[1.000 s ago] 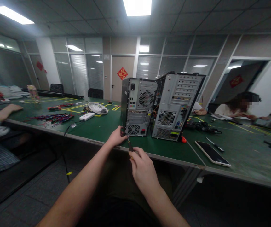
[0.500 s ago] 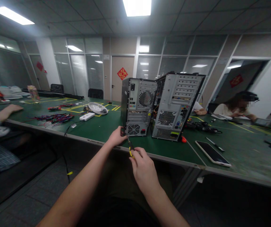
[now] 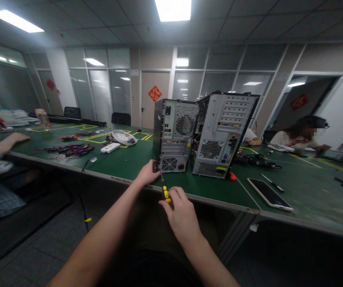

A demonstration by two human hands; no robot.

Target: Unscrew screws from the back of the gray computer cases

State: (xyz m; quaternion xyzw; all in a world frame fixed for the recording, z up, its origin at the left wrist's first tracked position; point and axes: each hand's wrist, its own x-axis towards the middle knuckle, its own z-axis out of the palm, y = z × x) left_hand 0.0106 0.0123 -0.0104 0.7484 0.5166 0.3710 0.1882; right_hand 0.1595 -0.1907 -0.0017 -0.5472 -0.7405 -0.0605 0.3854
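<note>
A black and yellow screwdriver (image 3: 165,190) points up and away, its shaft reaching the lower left corner of a computer case (image 3: 177,131). At the end of its handle are the fingers of my right hand (image 3: 182,209), loosely closed on it with the thumb apart from the index finger. My left hand (image 3: 148,174) is closed around the bottom left edge of the same case, right by the screwdriver's tip. What the tip touches is hidden there. The case stands upright with its rear panel facing me. A second computer case (image 3: 219,135) stands close on its right.
To the left lie bundled wires (image 3: 69,150), a white fan-like round part (image 3: 124,137) and a white box (image 3: 110,148). A phone (image 3: 269,194), a pen (image 3: 272,183) and black cables (image 3: 257,160) lie to the right. Other people sit at both sides. The table edge runs beneath my hands.
My right hand's fingers have shifted and loosened on the screwdriver handle, showing more yellow. The handle has swung slightly left and more upright. My left hand has stayed in place.
</note>
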